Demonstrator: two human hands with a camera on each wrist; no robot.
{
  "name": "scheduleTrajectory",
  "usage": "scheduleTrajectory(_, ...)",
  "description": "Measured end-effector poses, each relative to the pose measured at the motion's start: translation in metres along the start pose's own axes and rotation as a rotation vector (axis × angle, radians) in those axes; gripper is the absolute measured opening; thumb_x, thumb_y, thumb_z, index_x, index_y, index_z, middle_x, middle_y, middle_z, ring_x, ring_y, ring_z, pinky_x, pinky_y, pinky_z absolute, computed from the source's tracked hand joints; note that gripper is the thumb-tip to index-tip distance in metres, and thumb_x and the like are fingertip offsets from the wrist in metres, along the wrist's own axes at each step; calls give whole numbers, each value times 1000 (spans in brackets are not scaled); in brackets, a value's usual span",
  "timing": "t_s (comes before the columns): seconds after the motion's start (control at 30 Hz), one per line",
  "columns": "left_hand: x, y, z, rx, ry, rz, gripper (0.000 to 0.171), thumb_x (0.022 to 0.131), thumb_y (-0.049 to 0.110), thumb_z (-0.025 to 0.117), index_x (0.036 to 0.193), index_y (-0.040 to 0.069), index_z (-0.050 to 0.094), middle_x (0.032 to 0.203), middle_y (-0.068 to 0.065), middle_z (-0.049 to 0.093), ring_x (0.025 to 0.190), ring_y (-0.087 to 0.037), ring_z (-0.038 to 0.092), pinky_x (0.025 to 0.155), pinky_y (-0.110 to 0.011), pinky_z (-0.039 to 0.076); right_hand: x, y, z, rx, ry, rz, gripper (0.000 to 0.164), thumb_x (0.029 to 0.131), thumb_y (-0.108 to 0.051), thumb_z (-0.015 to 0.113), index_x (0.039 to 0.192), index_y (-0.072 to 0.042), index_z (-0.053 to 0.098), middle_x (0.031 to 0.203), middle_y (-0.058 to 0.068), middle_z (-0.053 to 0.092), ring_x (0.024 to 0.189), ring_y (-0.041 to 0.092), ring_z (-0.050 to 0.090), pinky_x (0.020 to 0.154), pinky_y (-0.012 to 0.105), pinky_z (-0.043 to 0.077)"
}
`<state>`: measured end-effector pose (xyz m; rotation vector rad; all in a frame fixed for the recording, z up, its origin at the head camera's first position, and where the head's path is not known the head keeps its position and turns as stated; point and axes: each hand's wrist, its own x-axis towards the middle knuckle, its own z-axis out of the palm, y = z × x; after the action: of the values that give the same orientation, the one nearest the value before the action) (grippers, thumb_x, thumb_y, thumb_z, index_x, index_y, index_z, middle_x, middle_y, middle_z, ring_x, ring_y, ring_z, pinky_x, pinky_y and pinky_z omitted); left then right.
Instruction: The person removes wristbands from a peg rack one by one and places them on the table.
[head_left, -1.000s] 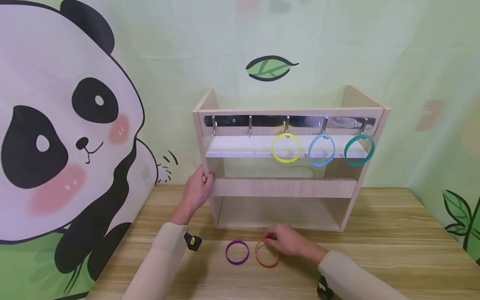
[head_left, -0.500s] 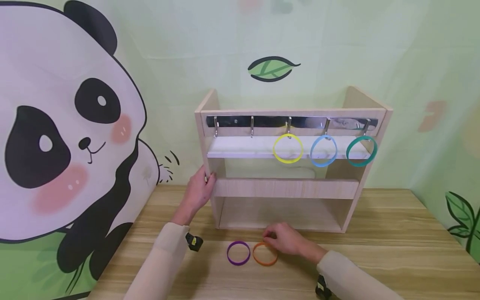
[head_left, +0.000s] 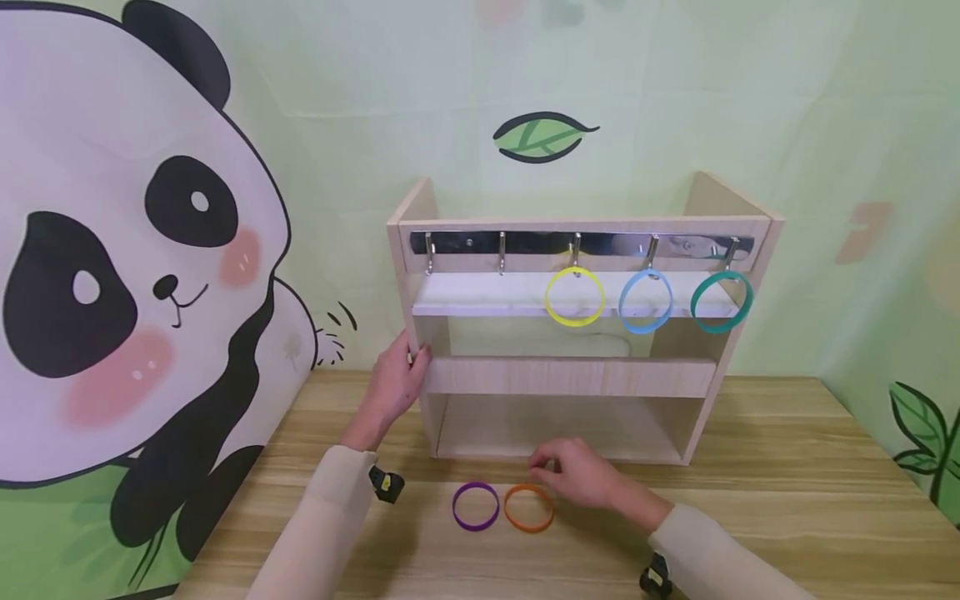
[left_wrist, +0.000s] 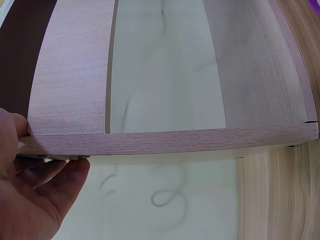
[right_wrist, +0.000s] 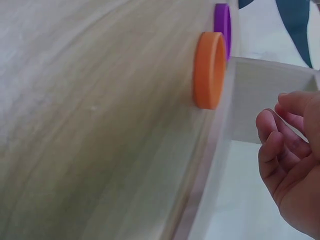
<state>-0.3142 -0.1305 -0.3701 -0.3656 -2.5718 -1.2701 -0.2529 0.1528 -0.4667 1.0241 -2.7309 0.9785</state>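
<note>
My left hand (head_left: pixel 392 382) grips the left side panel of a pale wooden shelf unit (head_left: pixel 570 377); in the left wrist view its thumb and fingers lie on either side of the panel edge (left_wrist: pixel 170 142). Just right of an orange wristband (head_left: pixel 529 527) hovers my right hand (head_left: pixel 581 475), its fingers loosely curled around nothing. That orange band lies flat on the table, beside a purple wristband (head_left: pixel 476 527). Yellow (head_left: pixel 574 323), light blue (head_left: pixel 646 329) and teal (head_left: pixel 720 328) wristbands hang from the middle and right hooks of the metal hook rail (head_left: pixel 540 242).
Two hooks (head_left: pixel 502 254) at the rail's left end carry no band. A wood-grain table (head_left: pixel 787 500) supports the unit, in front of a green backdrop (head_left: pixel 360 167) with a large cartoon panda (head_left: pixel 150 250).
The orange wristband, tilted up in my right fingers at first, now lies flat beside the purple one. My right hand has let go and drawn slightly right. The left hand stays put.
</note>
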Motion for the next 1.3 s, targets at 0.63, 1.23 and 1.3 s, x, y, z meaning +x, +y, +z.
scheduleTrajectory(0.63, 2, -1, -1, 15, -5, 3, 43, 101, 28, 39, 140, 11, 38, 136, -16, 47, 116, -32, 53, 86, -47, 51, -8, -30, -25, 18, 75, -87, 8, 85, -9, 68, 92, -11, 72, 82, -3, 68, 59, 2, 52, 52, 18, 47)
scheduleTrajectory(1.23, 1, 0, -2, 18, -5, 4, 43, 101, 28, 39, 140, 11, 38, 136, -16, 48, 116, -32, 53, 86, -48, 51, -10, -49, -58, 37, 256, -155, 7, 84, -5, 69, 89, -9, 71, 81, -2, 67, 59, 2, 53, 49, 19, 48)
scheduleTrajectory(1.3, 0, 0, -2, 17, -9, -4, 43, 101, 29, 40, 140, 12, 38, 136, -16, 48, 116, -32, 53, 87, -48, 51, -10, -50, -62, 34, 287, -155, 7, 84, -4, 69, 90, -8, 71, 81, -1, 67, 59, 2, 53, 48, 19, 48)
